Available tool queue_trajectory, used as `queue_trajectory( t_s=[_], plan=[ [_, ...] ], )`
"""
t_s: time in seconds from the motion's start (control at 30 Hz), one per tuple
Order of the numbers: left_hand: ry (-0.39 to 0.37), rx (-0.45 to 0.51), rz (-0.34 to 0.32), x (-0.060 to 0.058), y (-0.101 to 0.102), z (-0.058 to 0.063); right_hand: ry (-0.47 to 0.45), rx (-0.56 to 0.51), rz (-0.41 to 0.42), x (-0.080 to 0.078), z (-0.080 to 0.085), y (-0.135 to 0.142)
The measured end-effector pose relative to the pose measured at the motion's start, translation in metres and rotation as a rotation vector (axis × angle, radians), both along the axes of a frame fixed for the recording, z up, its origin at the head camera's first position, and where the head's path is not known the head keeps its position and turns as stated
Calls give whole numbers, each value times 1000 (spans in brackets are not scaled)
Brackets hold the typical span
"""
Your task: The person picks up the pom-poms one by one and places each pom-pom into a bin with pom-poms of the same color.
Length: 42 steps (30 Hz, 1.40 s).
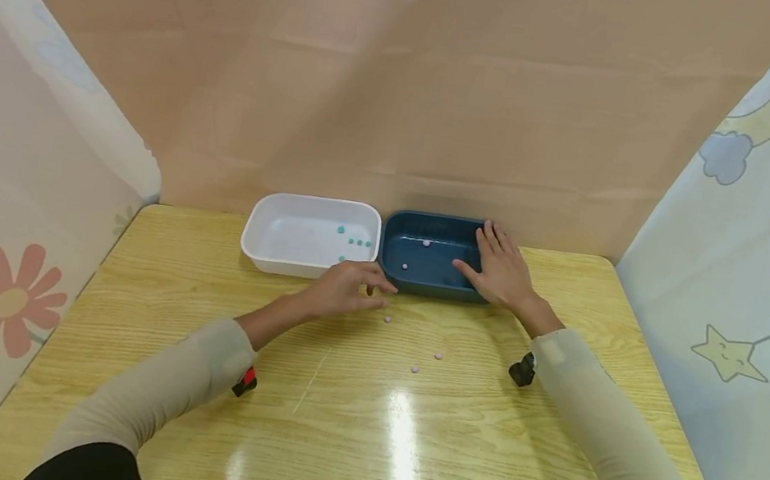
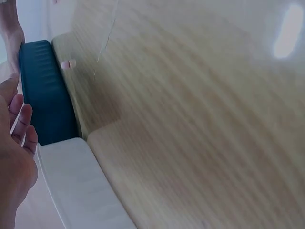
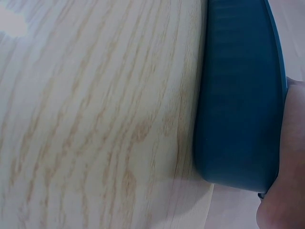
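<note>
My left hand (image 1: 347, 291) hovers at the front where the two trays meet, its fingers loosely bent and thumb apart from the index finger. Nothing shows between those fingertips. The right hand (image 1: 505, 273) rests on the right end of the dark blue tray (image 1: 430, 289), fingers spread over its rim. Two small pink beads (image 1: 426, 243) lie inside that tray. On the table in front are a pink bead (image 1: 387, 319) close below the left hand and two others (image 1: 415, 369) nearer me. Several teal beads (image 1: 341, 229) lie in the white tray (image 1: 289, 230).
Both trays stand side by side at the back edge of the wooden table (image 1: 324, 447), against a brown backdrop (image 1: 404, 110). Printed cloth panels (image 1: 761, 271) flank the table on both sides. A dark wrist device (image 1: 522, 370) is worn under the right sleeve.
</note>
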<state>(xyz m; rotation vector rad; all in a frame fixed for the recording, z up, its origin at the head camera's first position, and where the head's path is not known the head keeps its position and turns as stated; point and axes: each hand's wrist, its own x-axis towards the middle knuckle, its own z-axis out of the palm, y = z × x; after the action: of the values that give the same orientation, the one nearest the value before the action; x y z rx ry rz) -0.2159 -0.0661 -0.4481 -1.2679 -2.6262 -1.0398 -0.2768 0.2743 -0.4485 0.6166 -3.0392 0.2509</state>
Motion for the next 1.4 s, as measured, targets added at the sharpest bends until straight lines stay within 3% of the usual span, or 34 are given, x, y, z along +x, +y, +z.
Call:
queue_trajectory(
  t_s=[0.27, 0.67, 1.2, 1.4],
  plan=[
    [44, 13, -45, 5, 3, -10, -9, -5, -3, 2, 2, -1],
    [-13, 9, -70, 8, 4, -26, -5, 16, 0, 0, -1, 0],
    [-9, -54, -46, 4, 5, -39, -10, 12, 6, 0, 2, 0],
    [-19, -71, -43, 3, 7, -39, -8, 16, 6, 0, 1, 0]
  ],
)
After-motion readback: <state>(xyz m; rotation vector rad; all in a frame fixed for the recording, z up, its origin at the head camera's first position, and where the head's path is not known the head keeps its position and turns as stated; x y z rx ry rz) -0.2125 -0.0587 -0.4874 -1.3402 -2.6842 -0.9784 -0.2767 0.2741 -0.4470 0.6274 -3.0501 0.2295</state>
